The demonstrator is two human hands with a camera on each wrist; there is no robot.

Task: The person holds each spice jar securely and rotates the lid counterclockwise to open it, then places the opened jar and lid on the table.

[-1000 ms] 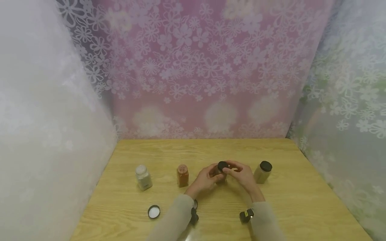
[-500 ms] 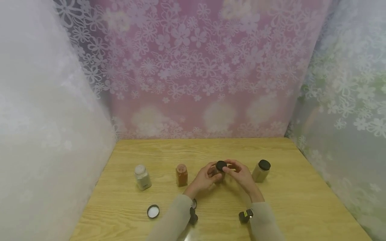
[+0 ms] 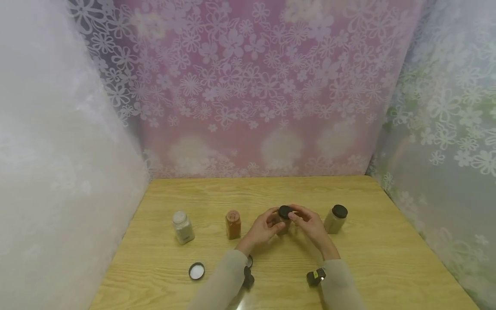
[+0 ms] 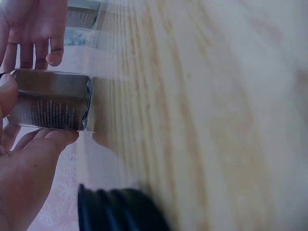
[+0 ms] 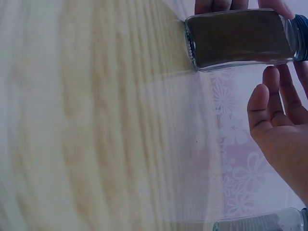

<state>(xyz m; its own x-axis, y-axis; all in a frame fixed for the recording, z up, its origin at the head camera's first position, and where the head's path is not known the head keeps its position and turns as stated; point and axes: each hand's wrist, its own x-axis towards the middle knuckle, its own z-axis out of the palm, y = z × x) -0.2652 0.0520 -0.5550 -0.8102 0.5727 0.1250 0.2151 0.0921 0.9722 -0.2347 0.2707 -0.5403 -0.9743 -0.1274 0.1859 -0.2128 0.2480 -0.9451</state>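
Observation:
A square glass spice jar (image 4: 50, 100) filled with brown powder stands upright on the table, a black screw lid (image 3: 285, 212) on its top. My left hand (image 3: 264, 228) grips the jar from the left, thumb in front and fingers round the far side. At the lid, my right hand (image 3: 311, 224) pinches the edge between its thumb and forefinger. The other fingers of that hand (image 5: 284, 115) hang loosely curled below the lid, beside the glass. In the right wrist view the dark powder (image 5: 240, 39) nearly fills the jar.
Left of my hands stand an uncapped jar of orange-red powder (image 3: 234, 226) and an uncapped jar of whitish contents (image 3: 184, 229). A black-lidded jar (image 3: 336, 220) stands to the right. One black cap (image 3: 196, 271) lies inside-up; another cap (image 3: 249, 261) is partly hidden by my left sleeve.
My right thumb has shifted slightly right and up along the lid's edge. My left hand keeps its hold on the jar, and the other jars have stayed put.

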